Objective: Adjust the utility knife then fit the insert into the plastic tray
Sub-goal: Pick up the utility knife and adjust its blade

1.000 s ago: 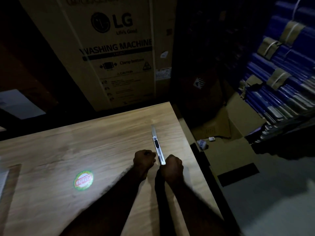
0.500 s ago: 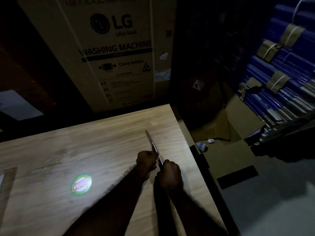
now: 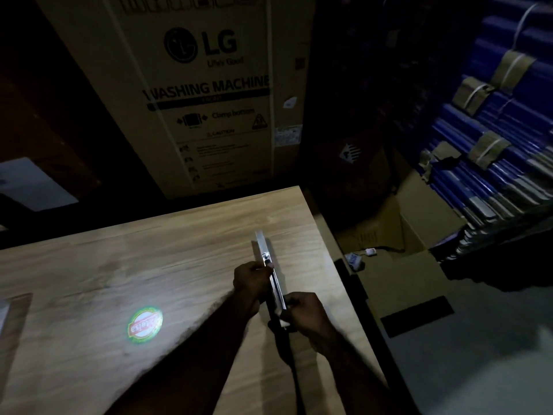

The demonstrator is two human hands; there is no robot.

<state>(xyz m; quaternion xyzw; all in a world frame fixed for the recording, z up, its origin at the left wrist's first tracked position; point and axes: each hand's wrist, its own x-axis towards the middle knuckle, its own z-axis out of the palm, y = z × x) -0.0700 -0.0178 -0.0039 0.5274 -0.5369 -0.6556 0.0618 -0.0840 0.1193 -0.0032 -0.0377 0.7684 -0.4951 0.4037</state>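
A slim metal utility knife [image 3: 270, 271] points away from me over the right part of the wooden table [image 3: 149, 265]. My left hand [image 3: 251, 278] grips its middle, thumb near the black slider. My right hand [image 3: 302, 310] pinches the near end of the knife. The scene is dim. A pale flat edge [image 3: 3, 316] shows at the far left border; I cannot tell what it is. No insert is visible.
A round green and red sticker [image 3: 145, 324] lies on the table left of my arms. A tall LG washing machine carton [image 3: 209, 94] stands behind the table. Flattened cardboard [image 3: 419, 229] and stacked blue bundles [image 3: 493, 163] fill the floor to the right.
The knife's tip swung left, then back toward straight ahead. My hands have spread apart along the handle, the right one sliding to its near end.
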